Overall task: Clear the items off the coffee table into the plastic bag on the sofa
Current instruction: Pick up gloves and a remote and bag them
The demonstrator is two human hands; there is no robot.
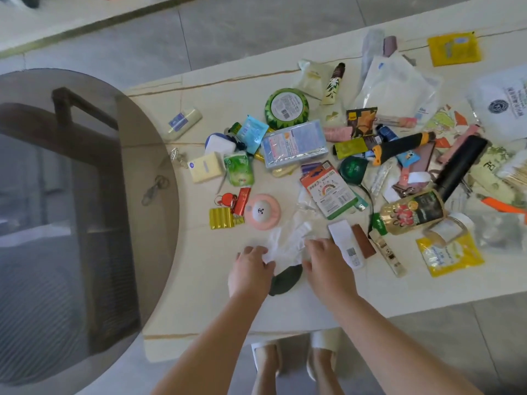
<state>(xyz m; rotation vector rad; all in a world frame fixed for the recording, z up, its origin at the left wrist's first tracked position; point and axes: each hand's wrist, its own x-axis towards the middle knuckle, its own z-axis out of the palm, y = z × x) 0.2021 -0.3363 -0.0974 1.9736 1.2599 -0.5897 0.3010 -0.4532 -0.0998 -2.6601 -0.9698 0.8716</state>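
Crinkled clear plastic film [288, 246] lies at the near edge of a pale, marble-look worktop [199, 303], over a dark oval pad [285, 279]. Behind it sprawl foil sachets, tubes, a round watermelon-patterned tin [286, 109], a pink dome-shaped gadget [262, 211] and a glossy glass bottle [410, 213]. A smoked-glass round top [71, 223] overlaps the worktop's left end above grey floor tiles [228, 32]. The left hand [251, 270] pinches the film's edge; the right hand [328, 266] presses on it, fingers loosely bent.
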